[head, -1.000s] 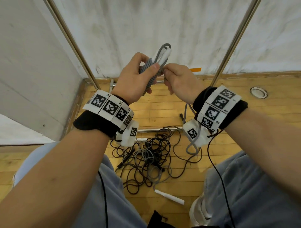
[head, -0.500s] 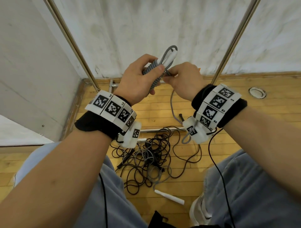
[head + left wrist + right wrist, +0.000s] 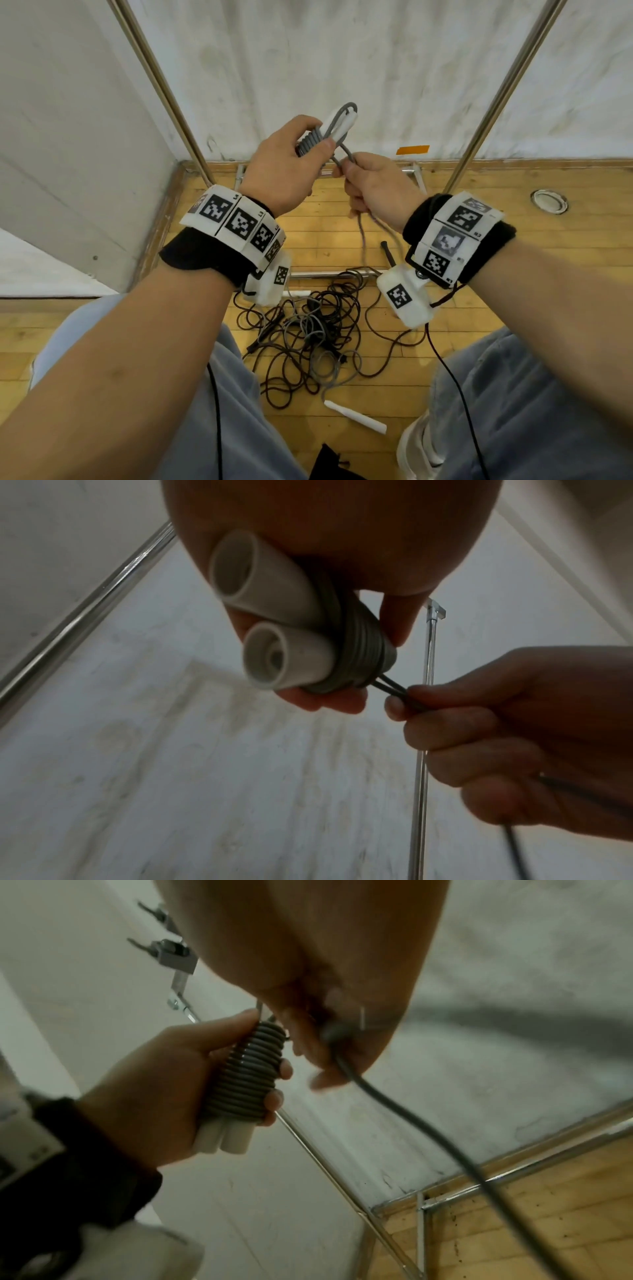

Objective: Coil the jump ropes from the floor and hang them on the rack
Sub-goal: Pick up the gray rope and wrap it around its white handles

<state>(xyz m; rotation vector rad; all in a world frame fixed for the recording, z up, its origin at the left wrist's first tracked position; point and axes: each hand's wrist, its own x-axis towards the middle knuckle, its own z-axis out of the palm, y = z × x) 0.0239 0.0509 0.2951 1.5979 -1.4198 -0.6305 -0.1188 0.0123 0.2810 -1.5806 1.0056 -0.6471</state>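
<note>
My left hand grips two white jump-rope handles held side by side, with grey rope wound round them in tight turns. A loop of the same grey rope sticks out above the handles. My right hand pinches the doubled free end of the rope just beside the coil, and the rest hangs down from that fist. A tangle of dark and grey jump ropes lies on the wooden floor between my legs.
Two slanted chrome rack poles rise in front of a white wall. Hooks of the rack show high up in the right wrist view. A loose white handle lies on the floor near my right shoe, and a round floor fitting sits far right.
My right hand has dropped lower and pulled the free rope away from the coil. The hanging loop below it has shortened. My left hand keeps its grip on the wrapped handles.
</note>
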